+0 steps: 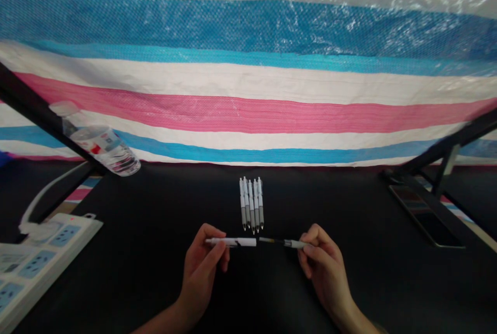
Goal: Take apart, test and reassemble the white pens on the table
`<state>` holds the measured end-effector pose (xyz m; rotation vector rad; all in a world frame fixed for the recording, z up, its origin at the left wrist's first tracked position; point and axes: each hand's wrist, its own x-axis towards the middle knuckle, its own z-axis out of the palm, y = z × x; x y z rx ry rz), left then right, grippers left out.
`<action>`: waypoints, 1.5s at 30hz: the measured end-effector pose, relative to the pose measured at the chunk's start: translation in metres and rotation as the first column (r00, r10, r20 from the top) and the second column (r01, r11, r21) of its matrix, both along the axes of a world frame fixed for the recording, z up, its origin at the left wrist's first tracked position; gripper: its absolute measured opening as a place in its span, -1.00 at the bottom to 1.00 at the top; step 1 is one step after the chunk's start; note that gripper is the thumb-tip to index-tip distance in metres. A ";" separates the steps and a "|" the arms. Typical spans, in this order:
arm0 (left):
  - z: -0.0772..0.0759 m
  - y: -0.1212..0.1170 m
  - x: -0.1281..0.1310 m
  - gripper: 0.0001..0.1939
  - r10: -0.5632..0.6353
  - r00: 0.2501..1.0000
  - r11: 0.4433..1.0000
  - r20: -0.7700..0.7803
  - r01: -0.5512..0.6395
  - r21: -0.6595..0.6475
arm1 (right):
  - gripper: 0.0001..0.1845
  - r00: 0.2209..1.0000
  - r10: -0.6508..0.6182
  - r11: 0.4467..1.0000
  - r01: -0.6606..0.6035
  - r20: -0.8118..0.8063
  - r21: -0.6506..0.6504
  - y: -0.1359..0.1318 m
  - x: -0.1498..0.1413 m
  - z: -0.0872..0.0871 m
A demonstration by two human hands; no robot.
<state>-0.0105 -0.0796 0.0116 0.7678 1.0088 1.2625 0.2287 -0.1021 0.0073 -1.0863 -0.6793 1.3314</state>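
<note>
Between thumb and fingers, my left hand pinches a white pen barrel, its open end pointing right. Facing it, my right hand grips the grey front part of a pen, from which a thin dark refill sticks out to the left. The refill's tip is close to the barrel's end, with a small gap between them. Just beyond my hands, several white and grey pens lie side by side on the black table, grey ends toward me.
At the left is a white power strip with a plugged-in cable. A clear plastic bottle leans near the back left. A phone lies at the right, by a black metal stand. A striped plastic sheet hangs behind the table.
</note>
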 end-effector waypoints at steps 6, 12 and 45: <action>0.002 0.000 0.001 -0.69 -0.003 1.000 1.000 0.013 0.003 0.007 | -0.79 0.999 0.024 1.000 -0.024 -0.022 0.004 0.001 -0.001 0.000; -0.001 0.002 0.001 -0.67 -0.025 1.000 1.000 -0.006 0.025 0.006 | -0.73 0.994 0.103 0.993 -0.104 0.024 0.052 -0.001 -0.003 -0.003; -0.004 -0.002 -0.001 -0.70 -0.169 0.981 0.984 -0.097 0.173 0.032 | -0.68 0.613 0.278 0.877 -0.476 0.739 0.065 -0.006 -0.011 0.001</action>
